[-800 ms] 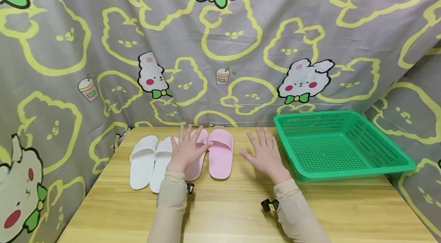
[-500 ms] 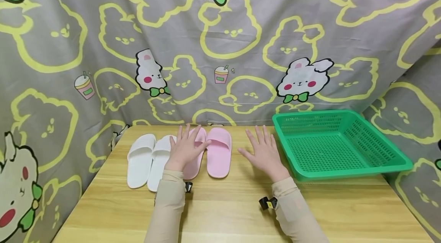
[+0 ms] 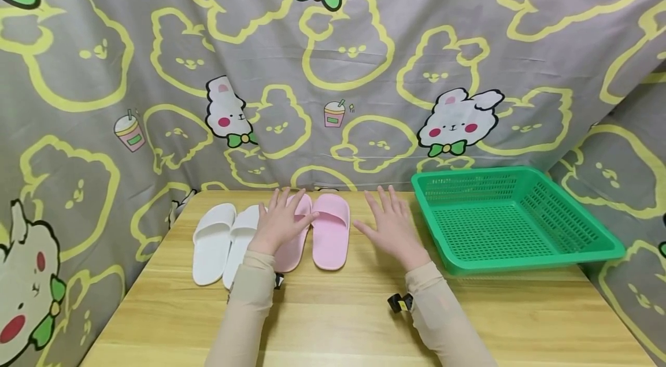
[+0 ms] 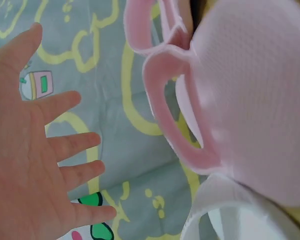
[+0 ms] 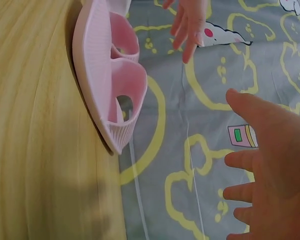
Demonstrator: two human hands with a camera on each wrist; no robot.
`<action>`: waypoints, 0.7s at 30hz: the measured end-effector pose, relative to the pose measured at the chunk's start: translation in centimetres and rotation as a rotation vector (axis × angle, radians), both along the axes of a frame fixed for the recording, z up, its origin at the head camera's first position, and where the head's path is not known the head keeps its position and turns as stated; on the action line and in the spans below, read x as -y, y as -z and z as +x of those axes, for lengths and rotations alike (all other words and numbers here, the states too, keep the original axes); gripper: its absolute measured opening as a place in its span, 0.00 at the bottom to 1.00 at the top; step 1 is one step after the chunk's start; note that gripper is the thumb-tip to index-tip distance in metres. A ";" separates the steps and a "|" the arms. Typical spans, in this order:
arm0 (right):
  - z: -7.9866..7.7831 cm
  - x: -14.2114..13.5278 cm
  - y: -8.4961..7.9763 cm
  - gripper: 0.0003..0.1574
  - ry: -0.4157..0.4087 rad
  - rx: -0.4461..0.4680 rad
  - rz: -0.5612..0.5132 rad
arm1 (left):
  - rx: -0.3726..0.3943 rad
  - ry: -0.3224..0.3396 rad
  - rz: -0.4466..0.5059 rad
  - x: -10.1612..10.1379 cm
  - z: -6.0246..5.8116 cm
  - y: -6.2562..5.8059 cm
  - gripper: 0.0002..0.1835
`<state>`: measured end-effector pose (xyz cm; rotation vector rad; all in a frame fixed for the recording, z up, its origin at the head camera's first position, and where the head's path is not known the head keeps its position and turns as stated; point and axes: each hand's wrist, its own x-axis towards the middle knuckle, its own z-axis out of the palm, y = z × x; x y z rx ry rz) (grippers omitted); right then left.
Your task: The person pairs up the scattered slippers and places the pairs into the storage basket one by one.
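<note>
My left hand (image 3: 281, 225) hovers with spread fingers above the left pink slipper (image 3: 292, 251), hiding much of it; the left wrist view shows a gap between palm and slippers. To the right, my right hand (image 3: 392, 231) is held over the wooden table (image 3: 343, 321), fingers spread, holding nothing. Between the hands lies the right pink slipper (image 3: 331, 240), its strap toward the back. Left of the pink pair lie two white slippers, the outer one (image 3: 212, 251) in full sight and the inner white slipper (image 3: 240, 240) partly behind my left hand and sleeve.
A green plastic basket (image 3: 452, 266) with mesh sides stands at the table's right, close to my right hand. A patterned grey curtain (image 3: 364, 72) hangs along the back edge and both sides.
Both hands shift very slightly to the left, still spread. The head view wobbles a little. The slippers and basket stay in place.
</note>
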<state>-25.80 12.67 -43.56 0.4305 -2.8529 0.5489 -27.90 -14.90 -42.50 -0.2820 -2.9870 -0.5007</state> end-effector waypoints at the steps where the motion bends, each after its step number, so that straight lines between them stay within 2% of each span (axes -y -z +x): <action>1: -0.2 0.1 0.0 0.52 -0.003 -0.002 0.003 | -0.002 0.004 -0.011 0.1 -0.1 0.0 0.43; 13: -1.8 1.9 -0.4 0.52 -0.076 0.001 0.035 | -0.049 0.052 -0.075 1.1 -1.1 -0.3 0.42; 21: -2.9 3.4 -0.7 0.52 -0.129 -0.011 0.083 | -0.032 0.074 -0.133 1.9 -1.9 -0.6 0.42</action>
